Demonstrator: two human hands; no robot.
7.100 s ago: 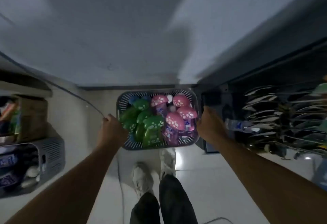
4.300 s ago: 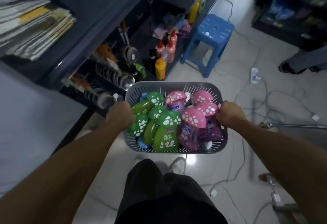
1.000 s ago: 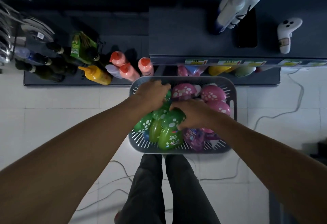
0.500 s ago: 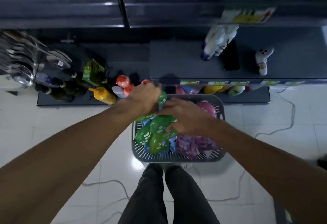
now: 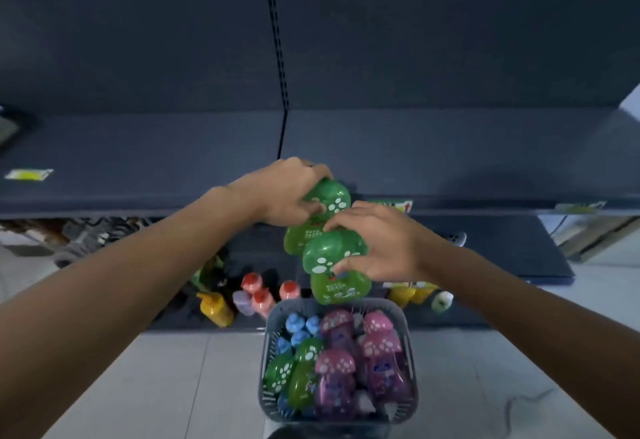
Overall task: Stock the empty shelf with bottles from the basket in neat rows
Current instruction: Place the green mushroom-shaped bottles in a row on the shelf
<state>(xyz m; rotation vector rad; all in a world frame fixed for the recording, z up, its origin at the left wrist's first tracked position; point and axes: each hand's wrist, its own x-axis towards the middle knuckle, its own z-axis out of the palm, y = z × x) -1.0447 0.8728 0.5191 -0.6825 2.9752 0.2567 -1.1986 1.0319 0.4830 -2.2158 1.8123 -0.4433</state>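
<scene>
In the head view, your left hand is curled round the cap of a green bottle high above the basket, at the front edge of the dark shelf. Its fingers hide part of the cap. Your right hand grips a second green bottle lower down, just over the basket's far rim. The labels are too blurred to read, and the basket's near rim is cut off.

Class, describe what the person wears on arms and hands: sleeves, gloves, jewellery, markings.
The left arm and right arm are bare to the frame edge, no sleeves visible. The left hand and right hand wear no gloves; no watch, bracelet or ring shows.
</scene>
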